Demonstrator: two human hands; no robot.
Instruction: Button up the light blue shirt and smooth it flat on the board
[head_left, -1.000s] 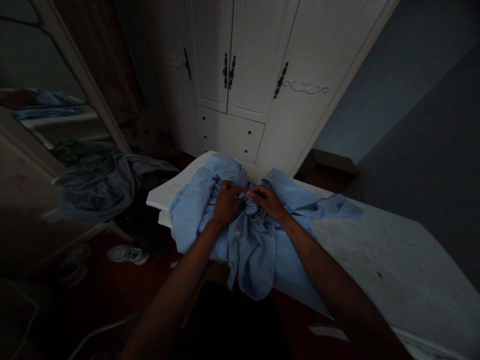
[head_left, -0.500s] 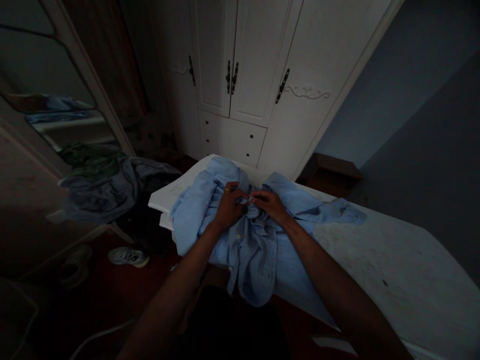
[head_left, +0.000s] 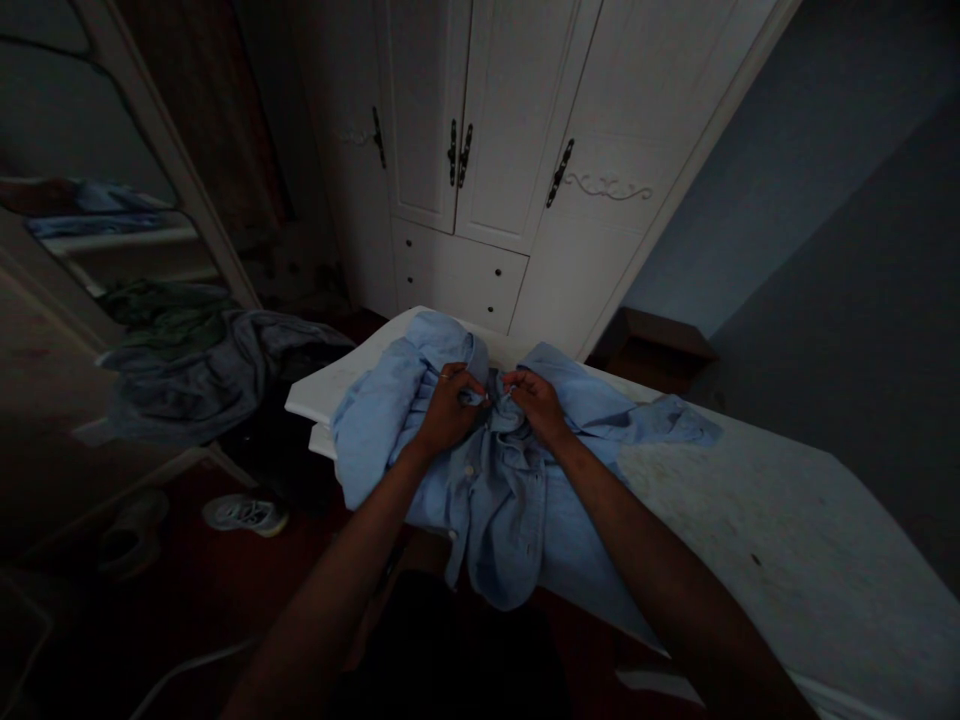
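Observation:
A light blue button-up shirt (head_left: pixel 501 520) lies bunched on a white board-like table, its front placket hanging over the near edge with a few buttons showing. My left hand (head_left: pixel 453 405), with a ring on one finger, pinches the cloth near the collar end. Just to its right, my right hand (head_left: pixel 534 400) pinches the opposite edge of the shirt between thumb and fingers. A small gap separates the fingertips. Gathered fabric lies below and between both hands, and a sleeve stretches out to the right. The finest detail at the fingertips is too dark to make out.
The white table (head_left: pixel 720 520) runs off to the right, its surface stained. Behind it stands a white wardrobe (head_left: pixel 495 130) with dark handles. At left, a pile of grey and green clothes (head_left: pixel 217 370) sits beside a mirror; a shoe (head_left: pixel 246 514) rests on the red floor.
My hands have parted slightly at the fingertips, the left moving a little left, the right opening a small gap. The shirt stays bunched in place. The whole view has shifted a little.

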